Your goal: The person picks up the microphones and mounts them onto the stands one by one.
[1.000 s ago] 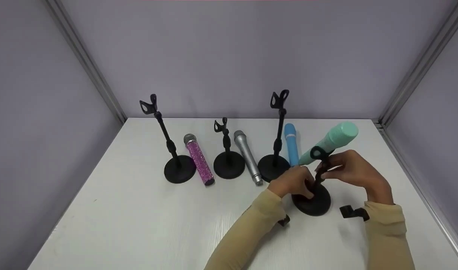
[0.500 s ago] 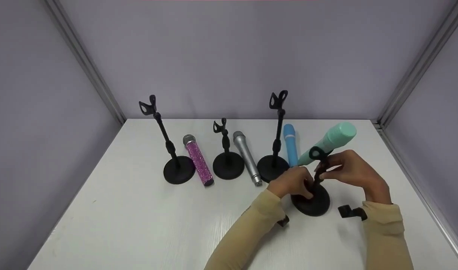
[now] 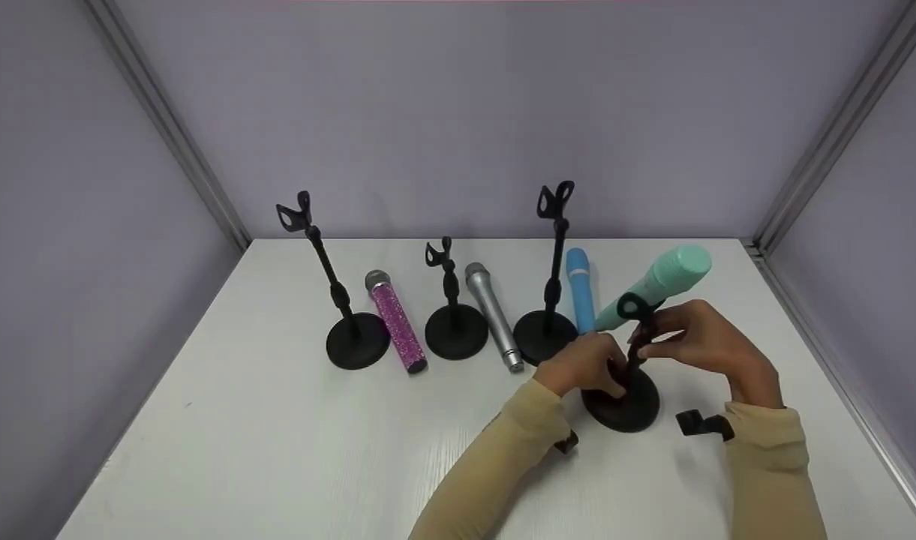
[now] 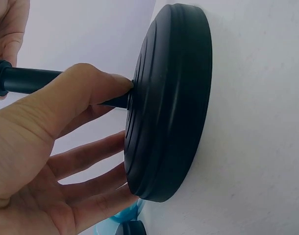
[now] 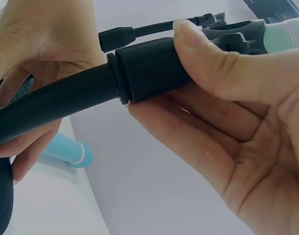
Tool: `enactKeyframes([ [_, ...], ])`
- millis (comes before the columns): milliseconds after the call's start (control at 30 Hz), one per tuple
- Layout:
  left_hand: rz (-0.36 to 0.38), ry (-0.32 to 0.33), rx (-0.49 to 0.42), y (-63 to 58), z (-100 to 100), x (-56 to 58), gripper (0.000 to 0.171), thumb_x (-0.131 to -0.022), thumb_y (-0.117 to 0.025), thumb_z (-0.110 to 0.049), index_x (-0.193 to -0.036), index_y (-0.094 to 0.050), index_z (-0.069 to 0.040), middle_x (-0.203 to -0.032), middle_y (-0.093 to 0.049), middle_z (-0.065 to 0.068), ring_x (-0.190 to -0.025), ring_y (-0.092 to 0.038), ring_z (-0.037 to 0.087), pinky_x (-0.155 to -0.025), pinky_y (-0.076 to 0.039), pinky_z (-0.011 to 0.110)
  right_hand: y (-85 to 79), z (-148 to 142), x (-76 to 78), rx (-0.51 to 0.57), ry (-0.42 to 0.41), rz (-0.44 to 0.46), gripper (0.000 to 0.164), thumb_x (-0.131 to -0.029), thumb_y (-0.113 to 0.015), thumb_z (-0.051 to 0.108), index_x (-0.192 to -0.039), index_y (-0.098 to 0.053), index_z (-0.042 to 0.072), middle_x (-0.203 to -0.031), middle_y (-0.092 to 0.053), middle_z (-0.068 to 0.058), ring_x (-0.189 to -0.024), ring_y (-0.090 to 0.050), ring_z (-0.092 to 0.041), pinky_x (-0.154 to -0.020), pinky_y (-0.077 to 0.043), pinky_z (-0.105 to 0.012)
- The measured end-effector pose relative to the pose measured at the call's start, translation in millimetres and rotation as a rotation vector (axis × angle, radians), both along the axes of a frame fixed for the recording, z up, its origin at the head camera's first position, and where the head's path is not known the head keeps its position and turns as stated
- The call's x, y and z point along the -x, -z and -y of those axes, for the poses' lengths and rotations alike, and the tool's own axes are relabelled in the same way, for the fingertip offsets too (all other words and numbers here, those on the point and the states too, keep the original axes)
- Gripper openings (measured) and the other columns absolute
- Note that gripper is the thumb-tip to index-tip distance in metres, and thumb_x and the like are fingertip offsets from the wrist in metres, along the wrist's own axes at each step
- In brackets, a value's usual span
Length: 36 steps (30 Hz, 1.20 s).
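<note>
A black desktop microphone stand (image 3: 624, 409) stands at the right of the table, its round base under my left hand. My left hand (image 3: 589, 364) pinches the foot of the pole between thumb and forefinger, and other fingertips touch the base (image 4: 164, 107). Higher up, my right hand (image 3: 701, 337) grips the pole's thicker collar (image 5: 149, 68) with thumb and fingers. A mint-green microphone (image 3: 664, 277) slants up to the right at the stand's clip (image 3: 634, 306), seemingly seated in it; in the right wrist view its mint body (image 5: 284, 36) adjoins the clip.
Three more black stands, a left one (image 3: 358, 341), a short one (image 3: 455, 332) and a tall one (image 3: 544, 337), stand in a row. Between them lie a glittery pink microphone (image 3: 397, 322), a silver one (image 3: 494, 315) and a blue one (image 3: 580, 285). Grey walls enclose the white table (image 3: 277, 465).
The head view shifts very slightly. Both hands keep their hold on the stand, and nothing else visibly moves.
</note>
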<state>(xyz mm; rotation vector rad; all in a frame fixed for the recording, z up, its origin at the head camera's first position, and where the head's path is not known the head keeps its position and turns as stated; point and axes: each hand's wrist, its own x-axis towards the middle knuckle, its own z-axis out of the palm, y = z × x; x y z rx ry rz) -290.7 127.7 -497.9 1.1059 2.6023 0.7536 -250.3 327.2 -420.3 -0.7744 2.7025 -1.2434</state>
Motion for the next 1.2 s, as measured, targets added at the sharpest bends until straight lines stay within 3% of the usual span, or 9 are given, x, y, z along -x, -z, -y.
enactKeyframes([
  [267,0.015,-0.04,0.016,-2.0,-0.3,-0.8,0.012,-0.081,-0.089,-0.019,-0.09,-0.081,-0.017,-0.078,-0.071,-0.012,-0.064,-0.054,0.0,-0.059,-0.045,0.011,-1.9,1.0,1.1,0.009,-0.025,-0.004,0.013,-0.087,-0.081,0.007,-0.097,-0.078,0.013,-0.095,-0.081,-0.004,-0.087,-0.075,-0.007,-0.08,-0.058,-0.021],
  [533,0.007,-0.026,0.02,-1.8,-1.7,-2.9,0.011,-0.082,-0.088,-0.019,-0.09,-0.081,-0.016,-0.077,-0.07,-0.011,-0.064,-0.054,0.0,-0.058,-0.045,0.011,-5.4,1.3,-1.9,0.013,-0.039,0.013,0.012,-0.088,-0.08,0.008,-0.099,-0.078,0.011,-0.096,-0.08,-0.006,-0.087,-0.074,-0.005,-0.081,-0.057,-0.02],
  [900,-0.026,-0.023,0.026,-2.3,0.6,-2.1,0.023,-0.081,-0.088,-0.02,-0.103,-0.08,-0.017,-0.093,-0.07,-0.01,-0.078,-0.055,0.003,-0.066,-0.045,0.012,-6.5,5.1,-9.7,-0.037,0.034,0.006,0.018,-0.092,-0.079,0.015,-0.109,-0.076,0.008,-0.105,-0.079,-0.008,-0.097,-0.073,-0.006,-0.085,-0.055,-0.017],
  [1067,-0.021,-0.04,0.04,-3.6,6.0,-3.9,0.036,-0.083,-0.087,-0.023,-0.118,-0.077,-0.021,-0.11,-0.073,-0.01,-0.093,-0.059,0.003,-0.082,-0.051,0.015,2.5,1.3,-12.5,-0.094,0.055,-0.025,0.019,-0.094,-0.077,0.021,-0.111,-0.076,0.013,-0.108,-0.077,-0.002,-0.099,-0.072,-0.004,-0.088,-0.059,-0.027],
  [1200,-0.013,-0.038,0.045,-4.0,13.0,-6.1,0.042,-0.083,-0.087,-0.025,-0.123,-0.075,-0.021,-0.115,-0.072,-0.01,-0.101,-0.06,0.004,-0.09,-0.051,0.018,13.6,-3.5,-16.5,-0.122,0.065,-0.032,0.026,-0.091,-0.079,0.017,-0.116,-0.075,0.01,-0.113,-0.077,-0.007,-0.105,-0.074,-0.022,-0.09,-0.061,-0.041],
])
